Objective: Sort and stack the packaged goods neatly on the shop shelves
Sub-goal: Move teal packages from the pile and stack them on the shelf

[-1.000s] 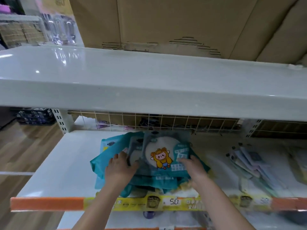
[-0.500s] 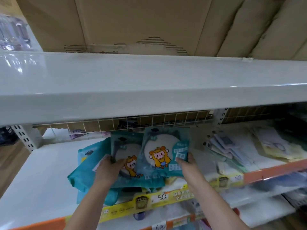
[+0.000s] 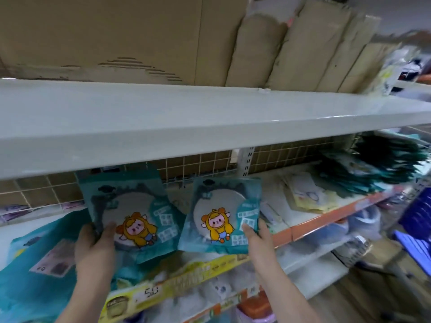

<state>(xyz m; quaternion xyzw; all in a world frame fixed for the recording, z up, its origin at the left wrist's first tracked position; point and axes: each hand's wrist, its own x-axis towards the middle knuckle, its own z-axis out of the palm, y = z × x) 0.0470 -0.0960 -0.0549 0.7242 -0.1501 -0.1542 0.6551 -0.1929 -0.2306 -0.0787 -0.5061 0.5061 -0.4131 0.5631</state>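
My left hand grips the lower left corner of a teal packet with a white disc and a yellow cartoon figure. My right hand pinches the lower right corner of a second, matching teal packet. Both packets are held upright and side by side above the middle shelf. More teal packets lie in a loose heap on the shelf at the left, below my left hand.
A white upper shelf carries cardboard boxes. A wire grid backs the middle shelf. Pale flat packets and a dark green fanned pile lie to the right. A yellow price strip runs along the shelf's front edge.
The two packets have been lifted off the heap and drawn apart, one in each hand. My view has swung to the right and closer to the shelf.
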